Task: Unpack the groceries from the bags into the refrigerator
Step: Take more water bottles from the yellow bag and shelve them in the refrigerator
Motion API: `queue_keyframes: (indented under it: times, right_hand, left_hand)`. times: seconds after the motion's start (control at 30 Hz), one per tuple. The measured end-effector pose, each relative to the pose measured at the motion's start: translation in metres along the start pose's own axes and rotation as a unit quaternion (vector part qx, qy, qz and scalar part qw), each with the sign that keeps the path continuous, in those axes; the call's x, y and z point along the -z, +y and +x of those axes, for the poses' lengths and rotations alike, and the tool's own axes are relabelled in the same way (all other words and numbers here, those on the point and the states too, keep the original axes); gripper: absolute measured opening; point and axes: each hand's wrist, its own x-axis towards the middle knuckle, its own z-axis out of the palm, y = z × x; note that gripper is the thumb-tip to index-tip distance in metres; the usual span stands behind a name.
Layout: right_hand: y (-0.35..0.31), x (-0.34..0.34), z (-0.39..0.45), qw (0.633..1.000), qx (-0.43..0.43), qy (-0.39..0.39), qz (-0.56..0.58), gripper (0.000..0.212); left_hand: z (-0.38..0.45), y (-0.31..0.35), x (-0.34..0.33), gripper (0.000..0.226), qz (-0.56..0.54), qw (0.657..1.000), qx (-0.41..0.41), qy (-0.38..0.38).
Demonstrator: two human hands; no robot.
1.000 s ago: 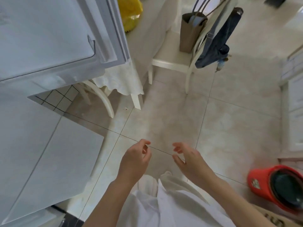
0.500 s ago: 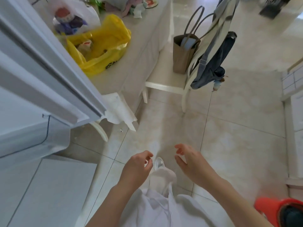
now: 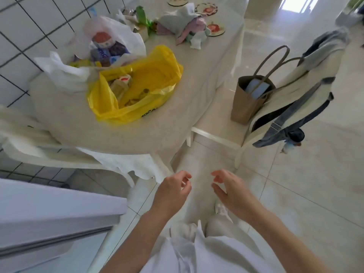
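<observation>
Refrigerator (image 3: 49,219) at lower left, white, blurred, cut off by the left and bottom edges; interior not visible. Round table (image 3: 122,133) beyond it under a pale cloth, far end running out of the top edge. Yellow bag (image 3: 137,85) on the table's near part, mouth open, cartons inside only partly visible, labels unreadable. White bag (image 3: 78,69) just behind, touching the yellow one, holding a red-capped container and purple packs half hidden by plastic. Heap of crumpled cloth (image 3: 185,26) farther back, contents indistinct. White chair (image 3: 216,133) right of the table, carrying a brown paper tote (image 3: 248,99), with a denim garment (image 3: 291,119) draped over its back. Left hand (image 3: 173,192) low in centre, over the floor, fingers loosely curled, holding nothing. Right hand (image 3: 230,192) just beside it, apart, fingers likewise relaxed and bent, empty. Both well apart from the bags and below the table edge. White shoe tip (image 3: 221,209) partly hidden under the right wrist.
</observation>
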Motion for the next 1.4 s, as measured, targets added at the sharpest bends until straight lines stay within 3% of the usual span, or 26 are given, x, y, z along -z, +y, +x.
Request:
queue_keyframes:
  times: [0.3,0.53,0.83,1.07,1.4]
  right_hand:
    - [0.021,0.072,0.137,0.990,0.093,-0.098,-0.051,0.036]
    - [0.009,0.114,0.247,0.971,0.187,-0.133,-0.067,0.025]
    - [-0.057,0.093,0.347,0.949,0.259,-0.173,-0.055,0.029]
    - [-0.106,0.067,0.402,0.934,0.291,-0.196,-0.073,0.030]
    - [-0.159,0.035,0.463,0.897,0.333,-0.244,-0.158,0.030]
  left_hand:
    - [0.100,0.025,0.003,0.020,-0.056,0.987,0.123,0.090]
    - [0.159,0.038,0.028,0.018,-0.068,0.966,0.178,0.172]
    - [0.217,-0.019,0.101,0.022,-0.016,0.935,0.224,0.274]
    - [0.262,-0.059,0.156,0.021,0.010,0.926,0.243,0.287]
    - [0.290,-0.100,0.174,0.023,0.049,0.921,0.254,0.290]
